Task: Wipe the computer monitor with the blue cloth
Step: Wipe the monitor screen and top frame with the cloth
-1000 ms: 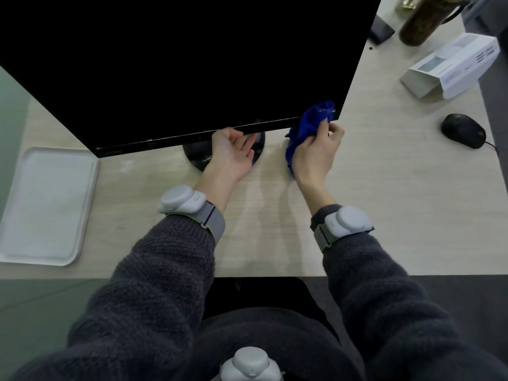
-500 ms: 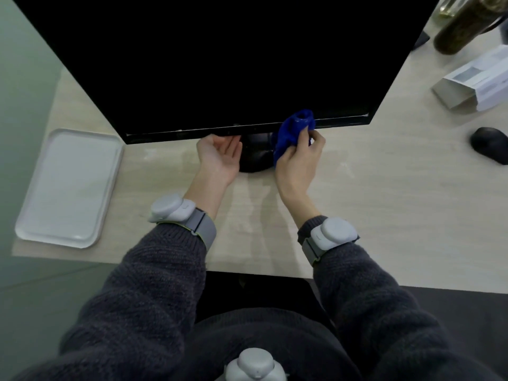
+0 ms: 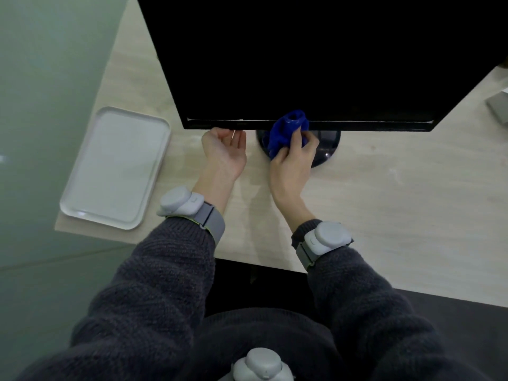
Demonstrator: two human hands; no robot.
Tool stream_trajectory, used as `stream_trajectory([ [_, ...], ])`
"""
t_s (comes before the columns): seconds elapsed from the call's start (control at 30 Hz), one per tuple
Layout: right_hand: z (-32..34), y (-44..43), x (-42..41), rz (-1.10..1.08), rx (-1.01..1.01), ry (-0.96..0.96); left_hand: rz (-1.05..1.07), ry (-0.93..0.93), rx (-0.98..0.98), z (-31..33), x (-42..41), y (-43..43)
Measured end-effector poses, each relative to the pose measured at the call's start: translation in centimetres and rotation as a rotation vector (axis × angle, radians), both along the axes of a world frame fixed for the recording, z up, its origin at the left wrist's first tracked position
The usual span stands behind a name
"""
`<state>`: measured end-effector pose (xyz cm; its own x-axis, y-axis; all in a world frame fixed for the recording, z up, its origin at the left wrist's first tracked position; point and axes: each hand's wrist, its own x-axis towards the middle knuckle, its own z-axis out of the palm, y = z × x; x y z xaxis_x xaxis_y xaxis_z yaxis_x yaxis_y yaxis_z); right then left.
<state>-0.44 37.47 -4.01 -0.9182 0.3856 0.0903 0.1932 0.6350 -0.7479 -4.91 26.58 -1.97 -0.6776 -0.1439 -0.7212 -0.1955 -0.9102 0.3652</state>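
A black computer monitor (image 3: 316,59) fills the upper part of the view, its screen dark, standing on a round black base (image 3: 325,151). My right hand (image 3: 292,166) grips a bunched blue cloth (image 3: 287,129) and presses it against the lower bezel near the middle. My left hand (image 3: 224,152) is just under the bezel's left end, palm up, fingers curled at the monitor's bottom edge; whether it grips the edge is unclear.
A white tray (image 3: 115,166) lies on the light wooden desk (image 3: 398,202) at the left, close to the desk's left edge. A grey box corner (image 3: 497,105) shows at the far right. A green wall is on the left.
My right hand has carried the blue cloth leftward along the lower bezel, from the right corner to near the middle. The left hand stayed under the bezel. The view has shifted left.
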Motion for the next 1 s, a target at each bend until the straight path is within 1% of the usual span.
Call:
stream_trajectory([
  [0.1,0.0,-2.3,0.0,0.007,0.001,0.007,0.006,0.010,0.020,-0.2,-0.2,-2.0],
  [0.27,0.1,-5.3,0.0,0.021,0.007,0.013,-0.108,0.052,0.051,-0.3,0.2,-3.6],
  [0.4,0.1,-7.2,0.0,0.067,0.018,0.024,-0.039,0.074,0.069,-0.5,0.2,-5.4],
  [0.47,0.1,-8.4,-0.2,0.076,0.019,0.016,-0.040,0.076,0.072,-0.6,0.0,-6.5],
  [0.53,0.2,-9.0,-0.2,0.078,0.021,0.002,-0.105,0.061,0.048,-0.7,-0.2,-6.9],
  [0.67,0.2,-10.8,-0.3,0.125,0.042,-0.027,-0.319,0.009,-0.113,-1.0,-0.6,-8.2],
  [0.73,0.2,-11.7,-0.3,0.161,0.057,-0.028,-0.390,-0.018,-0.155,-1.3,-0.6,-9.2],
  [0.83,0.1,-13.2,-0.5,0.214,0.069,-0.041,-0.436,-0.040,-0.157,-1.7,-0.7,-10.6],
  [0.93,0.2,-14.5,-0.7,0.271,0.100,-0.052,-0.490,0.016,-0.143,-1.7,-0.9,-11.5],
  [1.0,0.3,-15.3,-0.9,0.304,0.105,-0.065,-0.526,0.052,-0.172,-1.7,-1.1,-12.2],
])
